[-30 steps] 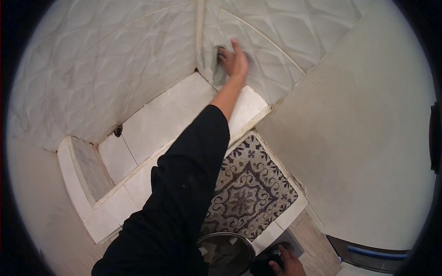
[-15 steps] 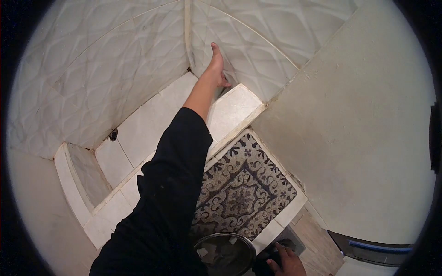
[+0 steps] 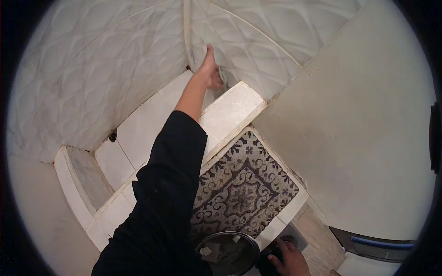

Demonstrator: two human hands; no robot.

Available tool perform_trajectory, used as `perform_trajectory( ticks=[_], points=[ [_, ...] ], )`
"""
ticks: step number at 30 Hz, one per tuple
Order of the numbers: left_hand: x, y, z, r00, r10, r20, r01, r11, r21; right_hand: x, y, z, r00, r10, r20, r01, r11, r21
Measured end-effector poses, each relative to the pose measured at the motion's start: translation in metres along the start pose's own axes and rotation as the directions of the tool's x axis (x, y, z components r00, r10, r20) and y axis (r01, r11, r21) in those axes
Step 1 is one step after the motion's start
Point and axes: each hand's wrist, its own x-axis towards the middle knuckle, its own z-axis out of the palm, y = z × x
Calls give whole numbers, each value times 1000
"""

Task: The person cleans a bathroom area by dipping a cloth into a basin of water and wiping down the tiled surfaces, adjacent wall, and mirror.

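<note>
Container: 1 round, dark-rimmed container [image 3: 244,252] stands at the near edge of the patterned mat [image 3: 244,198]. Contents: at least 2 small white pieces [image 3: 206,251] against a dark grey interior; whether liquid is present cannot be determined.

Basin: 1 shallow tiled basin [image 3: 142,115] lies beyond the mat and to its left. A dark hole [image 3: 113,135] is located at the far side of the basin floor. The raised edge [image 3: 232,108] runs along the far side of the mat.

Left hand [image 3: 212,73]: beyond the mat, near the wall corner. Thumb points up and is spread from the fingers; the finger grip cannot be determined. The pale cloth-like piece [image 3: 222,73] is located beyond the mat, beside the fingers and at the textured wall [image 3: 258,50]; most of it is hidden.

Right hand [image 3: 294,262]: near side of the mat, right of the container. Thumb and fingers are apart, over a dark area; whether anything is held cannot be determined. A grey flat piece [image 3: 299,240] lies just beside the fingers.

Room: a smooth panel [image 3: 359,119] stands right of the mat; wood-patterned flooring [image 3: 320,234] lies below the panel.
</note>
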Motion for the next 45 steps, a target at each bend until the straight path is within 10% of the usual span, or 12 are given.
perform_trajectory(
  ticks=[10,22,45],
  points=[
    [-27,25,43,996,-3,87,-39,884,466,-6,1,3,1000,16,11,-17,999,35],
    [-55,2,96,968,241,68,-241,823,514,-2,-20,-13,996,64,65,-66,998,21],
    [-55,-80,142,956,201,213,-291,740,606,-17,-17,-5,1000,-23,-21,24,999,45]
  ],
)
